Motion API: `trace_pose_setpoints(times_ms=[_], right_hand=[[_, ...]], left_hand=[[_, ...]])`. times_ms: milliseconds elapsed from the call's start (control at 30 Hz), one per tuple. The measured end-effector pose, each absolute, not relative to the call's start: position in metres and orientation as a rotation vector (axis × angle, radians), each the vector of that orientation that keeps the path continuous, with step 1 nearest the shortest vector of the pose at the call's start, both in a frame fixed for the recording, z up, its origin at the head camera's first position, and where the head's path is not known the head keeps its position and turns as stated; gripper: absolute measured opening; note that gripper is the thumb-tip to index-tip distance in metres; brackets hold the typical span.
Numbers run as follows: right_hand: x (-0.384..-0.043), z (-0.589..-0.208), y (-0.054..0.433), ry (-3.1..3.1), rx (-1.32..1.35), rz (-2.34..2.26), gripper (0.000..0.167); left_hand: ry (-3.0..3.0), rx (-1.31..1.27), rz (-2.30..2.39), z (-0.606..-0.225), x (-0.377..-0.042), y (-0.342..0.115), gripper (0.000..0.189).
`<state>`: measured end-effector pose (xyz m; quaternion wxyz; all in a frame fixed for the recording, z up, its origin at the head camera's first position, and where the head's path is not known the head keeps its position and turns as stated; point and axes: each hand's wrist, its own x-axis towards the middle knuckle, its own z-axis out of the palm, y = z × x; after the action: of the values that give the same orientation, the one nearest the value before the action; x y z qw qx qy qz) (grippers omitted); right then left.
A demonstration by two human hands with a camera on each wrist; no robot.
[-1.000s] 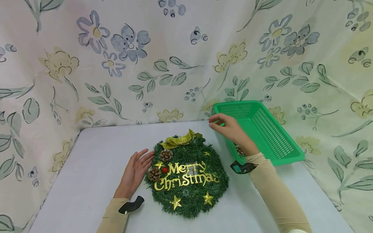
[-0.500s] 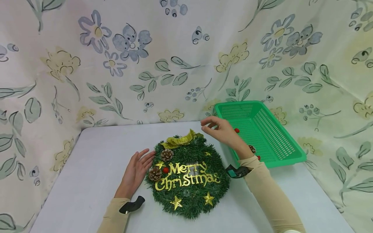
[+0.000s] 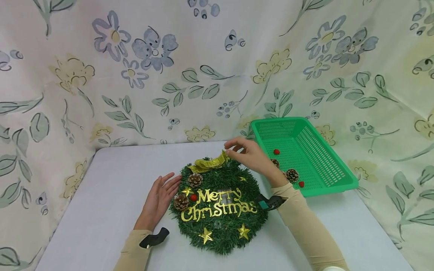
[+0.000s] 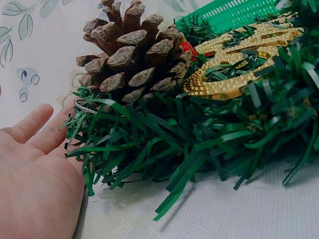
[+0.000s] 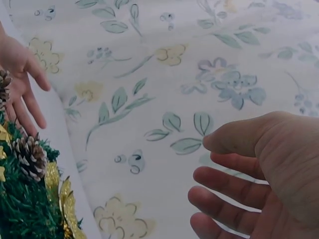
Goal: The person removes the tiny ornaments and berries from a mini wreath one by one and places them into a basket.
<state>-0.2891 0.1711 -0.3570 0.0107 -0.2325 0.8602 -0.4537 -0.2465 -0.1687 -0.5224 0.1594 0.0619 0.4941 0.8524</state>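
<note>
A green Christmas wreath (image 3: 223,241) lies flat, bearing gold "Merry Christmas" lettering (image 3: 218,210), gold stars, a red ball and two pinecones (image 3: 194,180). At its left edge my left hand (image 3: 159,201) rests palm up with straight, relaxed fingers. The left wrist view has those fingertips against the green tinsel, under a pinecone (image 4: 129,59). My right hand (image 3: 251,154) hovers by the gold ribbon bow (image 3: 210,162) at the top of the wreath. In the right wrist view its fingers (image 5: 229,186) are loosely bent, with nothing between them and the thumb.
A green plastic basket (image 3: 317,156) stands at the back right, partly behind my right forearm. Inside are pinecones (image 3: 292,175) and small red balls (image 3: 276,152). A floral cloth (image 3: 203,109) hangs behind the white table (image 3: 112,188).
My right hand has moved left from over the basket's edge to the wreath's ribbon, uncovering pinecones and red balls in the basket. The left hand has stayed in place.
</note>
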Motion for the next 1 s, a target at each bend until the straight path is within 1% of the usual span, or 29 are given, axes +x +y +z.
trace_pose_setpoints(times_ms=[367, 733, 1000], right_hand=[[-0.285, -0.361, 0.156, 2.606, -0.777, -1.471, 0.022], [-0.281, -0.372, 0.143, 2.508, -0.773, -1.516, 0.020], [-0.277, -0.377, 0.132, 2.460, -0.795, -1.503, 0.020]], left_hand=[[1.411, 0.165, 2.439, -0.522, -0.247, -0.168, 0.071], [1.410, 0.167, 2.434, -0.522, -0.248, -0.168, 0.069], [1.402, 0.165, 2.437, -0.524, -0.248, -0.169, 0.064]])
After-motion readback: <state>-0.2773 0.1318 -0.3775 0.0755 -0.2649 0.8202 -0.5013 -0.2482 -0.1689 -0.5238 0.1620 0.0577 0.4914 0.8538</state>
